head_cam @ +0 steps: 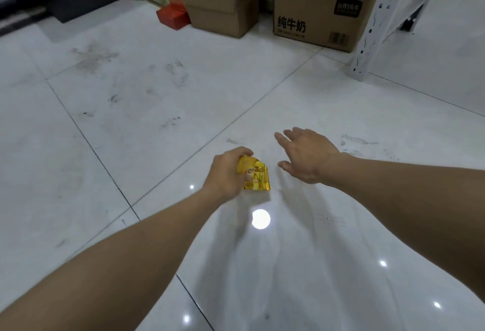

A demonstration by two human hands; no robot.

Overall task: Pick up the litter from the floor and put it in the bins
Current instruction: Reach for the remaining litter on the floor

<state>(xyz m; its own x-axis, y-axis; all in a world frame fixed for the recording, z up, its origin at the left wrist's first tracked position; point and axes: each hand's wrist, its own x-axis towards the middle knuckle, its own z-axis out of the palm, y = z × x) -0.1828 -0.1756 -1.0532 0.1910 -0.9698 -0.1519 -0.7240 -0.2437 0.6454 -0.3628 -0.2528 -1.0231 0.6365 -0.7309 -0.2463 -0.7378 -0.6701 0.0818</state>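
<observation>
So the yellow packet (pixel 256 176) is a shiny, crinkly bit of litter sitting pretty much dead centre, low over the floor (pixel 131 126), and the left hand (pixel 227 172) has it. Its fingers (pixel 244 150) are curled over the top edge, grasping it, with the rest of the packet sticking out toward 4 o'clock. Honestly can't tell if the bottom corner is touching the tile or just off it. At about 2 o'clock from the packet, close but not touching, is the right hand (pixel 308 156), palm down, fingers released and spread, holding nothing. The floor is glossy white tile with grey scuffs and shoe prints, plus a bright light reflection (pixel 261 219) just at 6 o'clock from the packet. Way off at 12 o'clock there's a plain cardboard box (pixel 223 10), and at 1 o'clock a printed cardboard box (pixel 320 13), both stuffed with red things. A white metal shelf post (pixel 372 23) stands just beside the printed one, some small red boxes (pixel 174 17) sit at 11 o'clock, and a dark mat (pixel 81 2) at 10 o'clock.
</observation>
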